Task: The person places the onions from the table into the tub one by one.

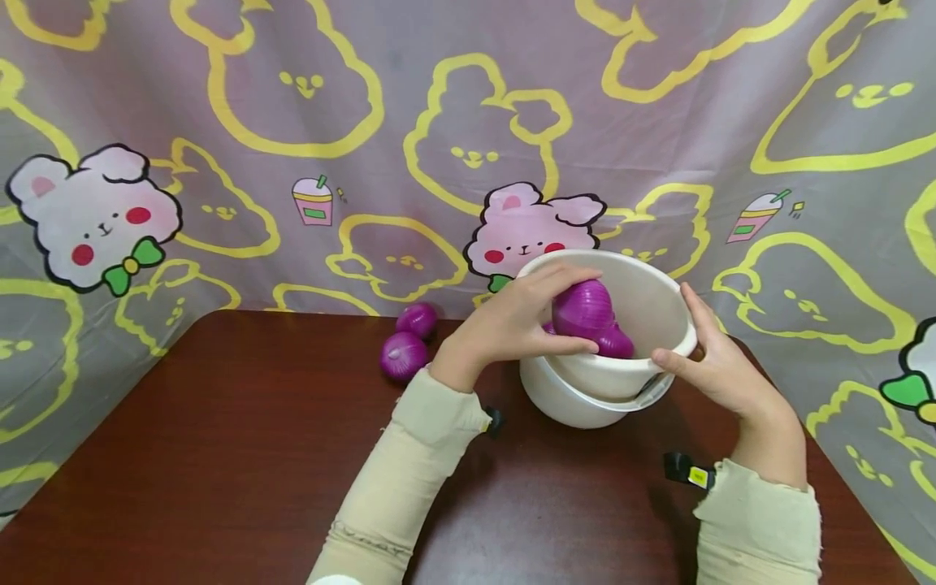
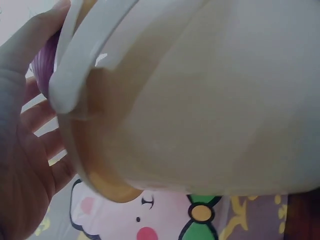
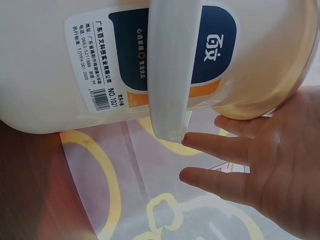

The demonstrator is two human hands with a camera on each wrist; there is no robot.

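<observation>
My left hand [image 1: 522,317] grips a purple onion [image 1: 583,309] over the mouth of a white bucket [image 1: 678,348], thumb on the near side and fingers over the top. In the left wrist view, part of that onion [image 2: 46,62] shows beside the bucket's rim. More purple onions [image 1: 616,344] lie inside the bucket, partly hidden. My right hand [image 1: 720,370] holds the bucket's right rim, its thumb at the front and a finger farther back. A white handle [image 3: 172,70] crosses the labelled side in the right wrist view, with one fingertip touching its edge.
Two purple onions, one nearer [image 1: 404,357] and one behind it [image 1: 417,320], rest on the dark brown table [image 1: 256,455] left of the bucket. A patterned curtain [image 1: 409,97] hangs close behind the table's back edge.
</observation>
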